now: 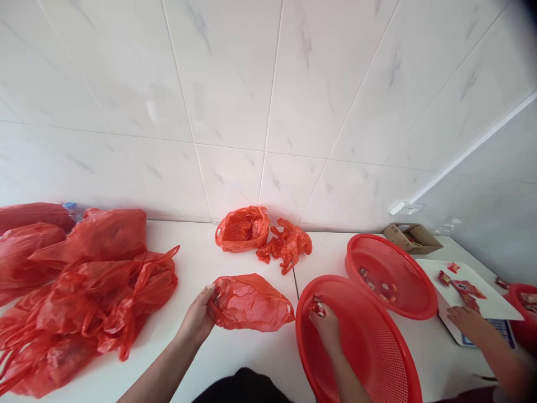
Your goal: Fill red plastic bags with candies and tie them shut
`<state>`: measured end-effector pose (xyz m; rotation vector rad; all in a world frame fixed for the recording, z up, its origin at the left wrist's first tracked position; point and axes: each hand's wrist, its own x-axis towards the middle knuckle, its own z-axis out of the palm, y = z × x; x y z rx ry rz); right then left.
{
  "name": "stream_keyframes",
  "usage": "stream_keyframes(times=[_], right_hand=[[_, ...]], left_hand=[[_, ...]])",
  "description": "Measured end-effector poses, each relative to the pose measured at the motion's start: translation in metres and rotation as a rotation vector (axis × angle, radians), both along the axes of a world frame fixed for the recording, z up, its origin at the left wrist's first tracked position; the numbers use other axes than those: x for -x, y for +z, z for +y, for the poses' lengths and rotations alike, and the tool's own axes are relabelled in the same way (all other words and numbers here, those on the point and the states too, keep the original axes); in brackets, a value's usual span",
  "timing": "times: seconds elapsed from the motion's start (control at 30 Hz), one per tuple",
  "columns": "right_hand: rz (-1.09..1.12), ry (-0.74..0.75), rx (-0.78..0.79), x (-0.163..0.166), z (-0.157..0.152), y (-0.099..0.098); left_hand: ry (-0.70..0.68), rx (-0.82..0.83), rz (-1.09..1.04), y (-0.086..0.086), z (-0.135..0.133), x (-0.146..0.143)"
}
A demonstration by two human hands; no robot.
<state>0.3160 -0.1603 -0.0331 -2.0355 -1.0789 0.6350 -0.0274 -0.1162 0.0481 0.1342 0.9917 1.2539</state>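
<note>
My left hand grips the open edge of a red plastic bag that lies on the white table. My right hand is inside the near red mesh basket and pinches a small red-wrapped candy at its fingertips. A second red mesh basket behind it holds a few small red packets.
Several filled red bags are piled at the left. Two more red bags lie by the tiled wall. At the right, another person's hand rests by a white scale tray with red packets. A cardboard box stands behind.
</note>
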Motion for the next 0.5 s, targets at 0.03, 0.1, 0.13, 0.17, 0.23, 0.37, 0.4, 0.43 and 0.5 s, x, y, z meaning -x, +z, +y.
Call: stream_keyframes(times=[0.03, 0.1, 0.13, 0.17, 0.23, 0.37, 0.4, 0.43, 0.5], right_hand=[[0.023, 0.003, -0.002, 0.002, 0.000, 0.009], [0.092, 0.033, -0.032, 0.011, -0.003, 0.034], [0.143, 0.074, -0.058, 0.019, -0.006, 0.049], [0.204, 0.129, -0.084, 0.030, -0.009, 0.065], [0.343, 0.300, -0.103, 0.058, -0.015, 0.094], [0.597, 0.542, -0.010, 0.122, -0.008, 0.114], [0.613, 0.565, 0.006, 0.135, -0.001, 0.111], [0.608, 0.573, 0.002, 0.146, 0.006, 0.105], [0.543, 0.578, -0.061, 0.160, 0.022, 0.092]], left_hand=[[0.002, -0.010, -0.003, 0.000, 0.000, 0.000], [0.005, -0.029, -0.007, -0.002, 0.000, -0.001], [0.001, -0.038, -0.012, -0.002, 0.000, -0.002], [-0.006, -0.046, -0.018, -0.002, 0.000, -0.003], [-0.021, -0.059, -0.031, -0.001, 0.000, -0.005], [-0.076, -0.064, -0.041, 0.007, -0.003, -0.014], [-0.098, -0.069, -0.043, 0.010, -0.005, -0.016], [-0.119, -0.075, -0.046, 0.012, -0.007, -0.018], [-0.148, -0.081, -0.051, 0.016, -0.010, -0.020]])
